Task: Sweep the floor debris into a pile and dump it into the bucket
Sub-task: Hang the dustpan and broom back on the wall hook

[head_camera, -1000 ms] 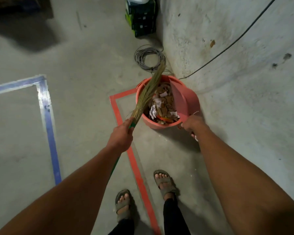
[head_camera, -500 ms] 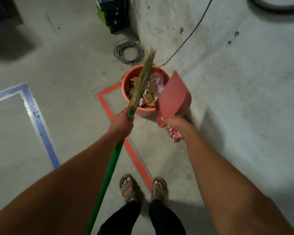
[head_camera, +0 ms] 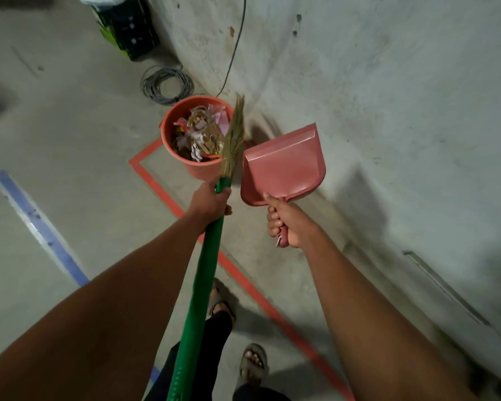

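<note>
From the head view, the left hand [head_camera: 211, 202] is wrapped tight around the broom [head_camera: 206, 256], its grip closed on the top of the green handle just below the bristles. The handle runs down and toward the viewer past the left forearm; the straw-coloured bristles point up and away, their tips crossing in front of the right rim of the bucket [head_camera: 185, 166].

The right hand [head_camera: 284, 224] has its fingers curled fully round the handle of the dustpan [head_camera: 284, 163], a pink plastic scoop held up off the floor [head_camera: 70, 125] with its flat inner face turned toward the camera and its open lip pointing away, toward the wall [head_camera: 388, 82]. The pan's face looks bare. Broom head and dustpan are just beside each other without plainly touching.

The bucket is orange-red and round, standing on the floor close to the foot of the wall, at the far corner of a red tape outline [head_camera: 156, 183]. It is filled with debris [head_camera: 200, 134]: torn paper, brown cardboard bits, some pink and white scraps.

A blue tape outline [head_camera: 38, 224] lies toward the left edge of the floor. A grey cable coil [head_camera: 167, 85] lies beyond the bucket, a black-and-green crate [head_camera: 128, 27] farther back. A black wire [head_camera: 237, 39] runs up the wall. Sandalled feet [head_camera: 253, 366] show at the near edge.
</note>
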`<move>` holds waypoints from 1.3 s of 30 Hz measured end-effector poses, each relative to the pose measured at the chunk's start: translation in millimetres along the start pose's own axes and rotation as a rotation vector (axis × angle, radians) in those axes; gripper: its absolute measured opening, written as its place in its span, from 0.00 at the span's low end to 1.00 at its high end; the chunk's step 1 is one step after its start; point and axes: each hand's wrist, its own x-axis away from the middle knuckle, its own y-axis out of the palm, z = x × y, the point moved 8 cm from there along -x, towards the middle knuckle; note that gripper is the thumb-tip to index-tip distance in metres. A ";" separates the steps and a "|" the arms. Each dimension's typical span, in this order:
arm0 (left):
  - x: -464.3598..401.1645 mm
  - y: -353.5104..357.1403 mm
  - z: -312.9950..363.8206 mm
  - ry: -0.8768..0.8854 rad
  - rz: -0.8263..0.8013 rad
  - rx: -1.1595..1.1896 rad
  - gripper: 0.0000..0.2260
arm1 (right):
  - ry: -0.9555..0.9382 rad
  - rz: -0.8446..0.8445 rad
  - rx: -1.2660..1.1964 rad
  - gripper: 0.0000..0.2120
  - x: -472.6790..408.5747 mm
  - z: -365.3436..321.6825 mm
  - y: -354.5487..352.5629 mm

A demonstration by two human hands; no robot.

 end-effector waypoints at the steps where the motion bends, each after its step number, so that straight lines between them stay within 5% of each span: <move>1: 16.2 6.4 5.9 0.004 -0.007 0.027 0.19 | -0.013 -0.005 -0.018 0.20 19.4 5.2 -5.5; 13: 236.0 93.1 65.0 -0.068 -0.096 0.498 0.12 | -0.168 -0.005 -0.115 0.20 246.0 60.1 -88.5; 21: 364.0 147.4 111.8 -0.073 -0.226 0.548 0.17 | -0.270 0.095 -0.172 0.22 377.4 102.6 -146.4; 25: 401.1 160.0 138.9 -0.037 -0.245 0.575 0.20 | -0.339 0.097 -0.302 0.13 433.3 104.0 -162.2; 33: 453.6 169.2 184.9 -0.014 -0.305 0.595 0.10 | -0.564 0.074 -0.397 0.09 522.3 84.2 -166.1; 39: 477.2 154.3 180.5 -0.031 -0.261 0.539 0.08 | -0.671 -0.074 -0.355 0.22 561.7 81.2 -128.3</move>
